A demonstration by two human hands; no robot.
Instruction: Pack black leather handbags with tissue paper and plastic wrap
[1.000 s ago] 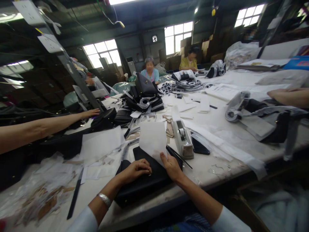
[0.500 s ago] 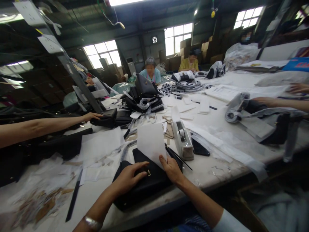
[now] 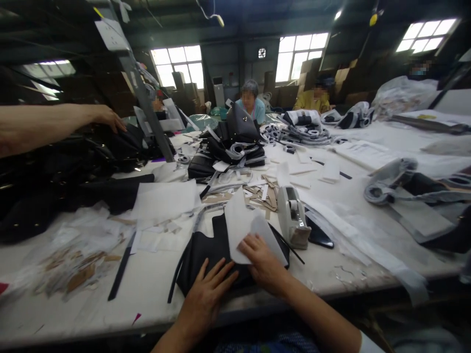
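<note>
A black handbag lies at the table's front edge in front of me. My left hand rests on it with the fingers spread. Across the bag's right part lies a white sheet of paper, bent over on itself. My right hand has its fingers curled on this sheet; the thumb is hidden. Just beyond the bag stands a tape dispenser, and a thin black strip lies between the two. The bag's clasp does not show.
Black bags are heaped mid-table, with more at the left. A co-worker's arm reaches in there. Plastic scraps and a black strip lie at left, a wrapped bag at right. Other people sit across the table.
The bag's flap with the clasp no longer shows on top. My left hand has flattened on the bag. The paper is lower and bent under my right hand. The co-worker's arm has drawn back left.
</note>
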